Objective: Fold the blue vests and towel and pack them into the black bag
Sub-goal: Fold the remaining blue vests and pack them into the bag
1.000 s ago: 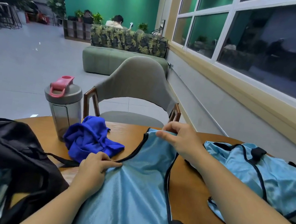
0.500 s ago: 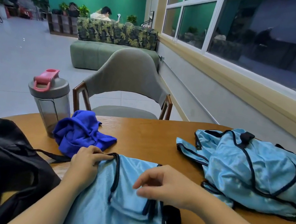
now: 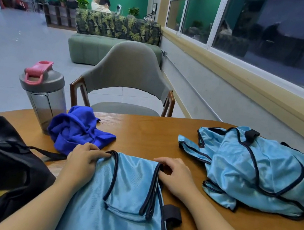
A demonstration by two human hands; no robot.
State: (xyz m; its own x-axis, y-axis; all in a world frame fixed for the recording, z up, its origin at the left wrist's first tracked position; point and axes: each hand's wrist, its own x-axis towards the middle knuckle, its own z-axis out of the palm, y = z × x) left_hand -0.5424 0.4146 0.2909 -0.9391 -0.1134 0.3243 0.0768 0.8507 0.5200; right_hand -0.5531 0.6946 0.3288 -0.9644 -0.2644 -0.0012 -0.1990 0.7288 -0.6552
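Hands (image 3: 82, 161) pinching folded vest (image 3: 131, 187) corners

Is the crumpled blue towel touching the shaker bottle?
Touching. The head view shows the left edge of the blue towel bunched against the base of the shaker bottle, with no table visible between them.
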